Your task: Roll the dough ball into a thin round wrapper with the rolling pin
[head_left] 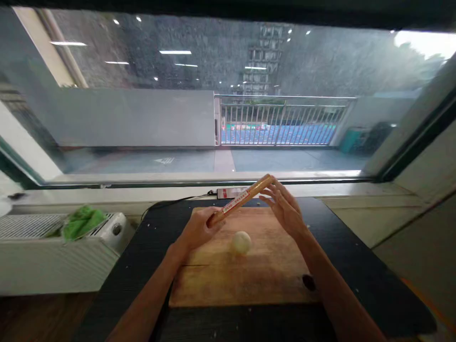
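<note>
A wooden rolling pin (pixel 244 198) with a white-and-red printed label is held tilted above the cutting board (pixel 285 285), its right end higher. My left hand (pixel 204 228) is closed around the lower left end. At the raised end, my right hand (pixel 285 209) has its fingers stretched out and apart, the index fingertip at the pin's tip; whether it bears any weight I cannot tell. Below the pin, a pale round ball that looks like dough (pixel 242 242) rests on the board between my hands, touched by neither.
The board lies on a black table (pixel 342 256). Behind it, a power strip (pixel 230 193) with a black cable sits by the window sill (pixel 356 190). A green cloth (pixel 83 223) lies on a white radiator (pixel 53 266) at left. A large window fills the background.
</note>
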Tool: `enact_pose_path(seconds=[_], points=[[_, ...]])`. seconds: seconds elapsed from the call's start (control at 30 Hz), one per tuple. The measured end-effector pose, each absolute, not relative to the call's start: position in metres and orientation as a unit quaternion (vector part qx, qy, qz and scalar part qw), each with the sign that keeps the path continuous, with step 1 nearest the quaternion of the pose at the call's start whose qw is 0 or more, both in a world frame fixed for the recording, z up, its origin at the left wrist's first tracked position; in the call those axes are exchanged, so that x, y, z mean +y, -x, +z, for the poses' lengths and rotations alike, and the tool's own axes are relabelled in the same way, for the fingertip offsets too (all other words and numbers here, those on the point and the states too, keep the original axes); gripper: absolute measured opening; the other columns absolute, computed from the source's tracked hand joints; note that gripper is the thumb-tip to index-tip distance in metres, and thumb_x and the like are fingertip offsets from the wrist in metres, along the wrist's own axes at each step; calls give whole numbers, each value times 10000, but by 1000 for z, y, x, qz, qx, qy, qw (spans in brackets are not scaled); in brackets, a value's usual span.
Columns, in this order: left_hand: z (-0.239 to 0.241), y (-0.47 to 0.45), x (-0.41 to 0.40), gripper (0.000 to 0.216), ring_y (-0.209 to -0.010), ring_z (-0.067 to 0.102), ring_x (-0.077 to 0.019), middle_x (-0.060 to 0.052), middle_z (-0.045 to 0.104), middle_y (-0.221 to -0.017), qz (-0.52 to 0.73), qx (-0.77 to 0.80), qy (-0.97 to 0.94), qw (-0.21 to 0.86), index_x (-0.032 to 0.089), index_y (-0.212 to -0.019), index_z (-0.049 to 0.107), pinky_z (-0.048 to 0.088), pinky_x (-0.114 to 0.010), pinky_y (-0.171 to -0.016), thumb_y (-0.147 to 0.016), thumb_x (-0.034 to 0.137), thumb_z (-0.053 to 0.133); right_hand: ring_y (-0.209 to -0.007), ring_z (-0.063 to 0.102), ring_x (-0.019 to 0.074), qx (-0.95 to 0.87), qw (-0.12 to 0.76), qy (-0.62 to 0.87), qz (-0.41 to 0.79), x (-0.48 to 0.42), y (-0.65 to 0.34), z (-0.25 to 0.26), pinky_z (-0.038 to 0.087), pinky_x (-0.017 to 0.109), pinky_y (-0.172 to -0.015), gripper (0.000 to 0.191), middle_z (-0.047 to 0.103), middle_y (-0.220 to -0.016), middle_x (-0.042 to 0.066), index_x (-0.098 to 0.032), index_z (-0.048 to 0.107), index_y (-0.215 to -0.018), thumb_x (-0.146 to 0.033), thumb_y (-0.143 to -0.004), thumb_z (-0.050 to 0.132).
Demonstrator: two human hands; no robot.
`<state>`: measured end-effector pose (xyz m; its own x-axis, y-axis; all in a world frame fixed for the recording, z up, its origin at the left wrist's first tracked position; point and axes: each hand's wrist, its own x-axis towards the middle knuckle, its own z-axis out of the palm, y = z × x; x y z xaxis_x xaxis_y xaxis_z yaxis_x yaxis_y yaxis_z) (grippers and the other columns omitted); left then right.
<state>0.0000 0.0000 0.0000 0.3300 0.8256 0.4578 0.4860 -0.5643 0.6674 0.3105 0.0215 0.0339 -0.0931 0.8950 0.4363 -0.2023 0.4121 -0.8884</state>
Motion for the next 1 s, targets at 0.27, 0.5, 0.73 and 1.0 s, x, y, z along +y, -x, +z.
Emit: enact_pose_path(seconds=[0.27,0.5,0.73,1.0], points=[[7,0,-12,421,-676,572,-148,18,630,-796,364,402,-719,434,173,-1036,720,442,-248,-610,-887,554,814,-1209,737,282,-675,522,346,390,11,-297,35,627,482,-1039,670,737,-1491,95,-404,536,-1693,-663,-1083,629],[9,-2,-13,398,-572,546,-84,54,578,-757,477,361,-589,543,184,-972,652,444,-191,-515,-848,475,894,-1040,752,241,-657,533,398,355,19,-299,29,634,409,-896,619,775,-1315,117,-309,671,-1530,-699,-1050,649],[15,-10,-17,467,-349,306,-33,150,458,-589,542,217,-383,716,249,-1044,570,273,-130,-334,-865,420,966,-803,719,189,-567,603,461,319,38,-309,16,572,345,-734,583,778,-1063,66,-253,762,-1243,-754,-951,709],[9,-1,-9,453,-321,204,-23,143,336,-509,493,147,-317,796,207,-815,517,239,-117,-299,-953,391,906,-708,650,166,-514,637,486,307,40,-316,15,531,330,-685,487,740,-911,24,-236,760,-1129,-642,-862,791]])
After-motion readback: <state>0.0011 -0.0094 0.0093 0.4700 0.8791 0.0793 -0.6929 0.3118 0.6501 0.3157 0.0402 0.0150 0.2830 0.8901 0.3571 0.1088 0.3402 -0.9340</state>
